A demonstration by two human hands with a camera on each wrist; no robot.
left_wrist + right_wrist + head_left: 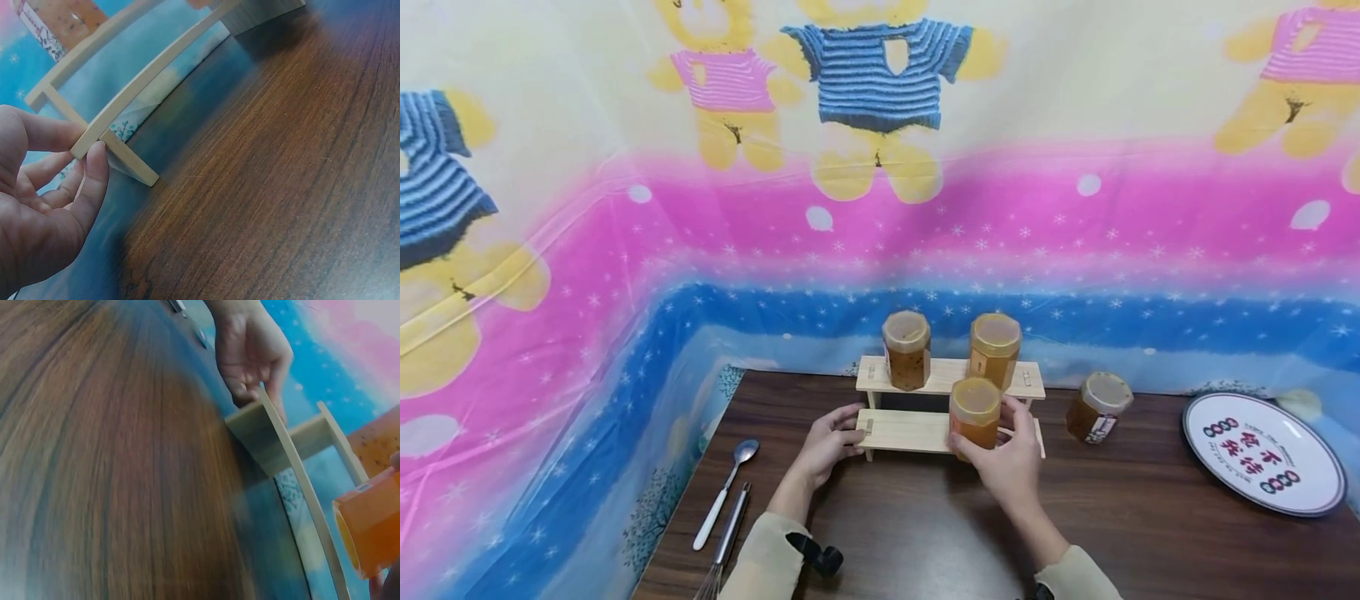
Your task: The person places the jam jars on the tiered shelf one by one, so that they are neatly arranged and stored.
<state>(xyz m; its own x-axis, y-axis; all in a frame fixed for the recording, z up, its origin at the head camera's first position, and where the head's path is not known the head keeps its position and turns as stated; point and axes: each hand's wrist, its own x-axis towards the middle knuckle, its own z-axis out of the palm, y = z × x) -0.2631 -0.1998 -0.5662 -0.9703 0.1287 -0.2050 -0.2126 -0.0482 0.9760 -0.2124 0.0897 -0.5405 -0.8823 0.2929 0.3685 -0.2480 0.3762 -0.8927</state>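
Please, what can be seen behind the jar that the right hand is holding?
Behind the held jar, the head view shows a second amber jar, apparently standing on the upper shelf. Its base is covered, so the contact cannot be seen.

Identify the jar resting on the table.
The brown jar right of the rack; two others stand on its upper shelf, and the right hand holds the fourth.
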